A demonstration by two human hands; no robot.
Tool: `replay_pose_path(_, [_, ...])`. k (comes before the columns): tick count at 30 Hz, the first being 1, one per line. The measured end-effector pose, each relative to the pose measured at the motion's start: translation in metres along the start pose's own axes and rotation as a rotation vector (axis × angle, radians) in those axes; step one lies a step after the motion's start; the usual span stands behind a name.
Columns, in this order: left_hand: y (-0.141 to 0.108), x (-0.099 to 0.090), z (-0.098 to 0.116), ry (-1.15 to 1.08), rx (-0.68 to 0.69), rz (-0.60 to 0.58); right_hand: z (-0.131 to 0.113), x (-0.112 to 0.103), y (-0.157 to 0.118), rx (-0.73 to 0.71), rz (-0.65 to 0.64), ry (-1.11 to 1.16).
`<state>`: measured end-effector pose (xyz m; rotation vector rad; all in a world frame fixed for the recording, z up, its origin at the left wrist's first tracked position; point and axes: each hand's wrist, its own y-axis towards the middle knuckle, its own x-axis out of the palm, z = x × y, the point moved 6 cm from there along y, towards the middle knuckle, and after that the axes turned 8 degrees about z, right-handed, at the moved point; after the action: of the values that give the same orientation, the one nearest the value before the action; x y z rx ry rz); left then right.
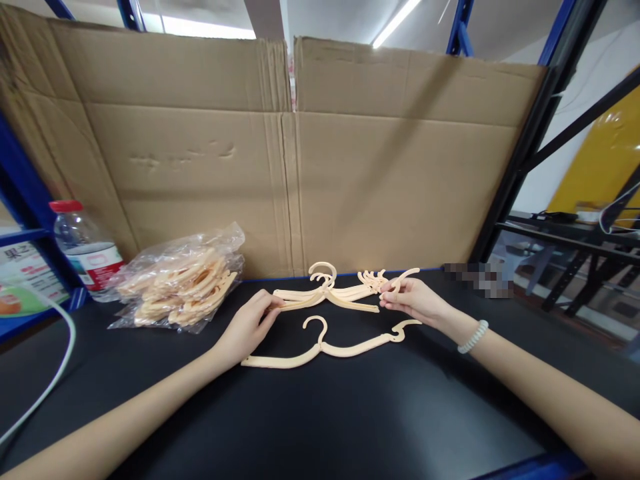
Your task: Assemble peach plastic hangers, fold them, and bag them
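Several cream plastic hangers (pixel 327 293) lie stacked at the back middle of the black table, their hooks pointing away. My left hand (pixel 253 323) pinches the left arm end of a hanger in this stack. At the stack's right end, my right hand (pixel 413 300) holds a small cream hook piece between thumb and fingers. Closer to me, a single cream hanger (pixel 350 349) lies flat, with a small hook piece (pixel 400 329) at its right end. Neither hand touches that hanger.
A clear plastic bag (pixel 185 283) full of cream pieces sits at the back left, beside a red-capped bottle (pixel 93 257). Cardboard (pixel 390 167) stands behind the black table (pixel 320 420). A white cable (pixel 55 380) curves along the left edge.
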<state>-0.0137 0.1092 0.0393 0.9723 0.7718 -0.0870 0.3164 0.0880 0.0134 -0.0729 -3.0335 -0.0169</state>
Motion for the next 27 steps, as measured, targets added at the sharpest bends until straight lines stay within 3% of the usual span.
replay_pose_path(6, [0.000,-0.004,0.002,-0.005,0.017,0.051,-0.002,0.003,-0.001,0.009,-0.028,-0.005])
replay_pose_path(13, [0.000,-0.007,0.004,0.007,0.023,0.075,-0.002,0.018,-0.014,0.201,-0.214,0.139])
replay_pose_path(27, [0.002,-0.007,0.006,0.010,0.038,0.075,0.002,0.017,-0.017,0.282,-0.169,0.160])
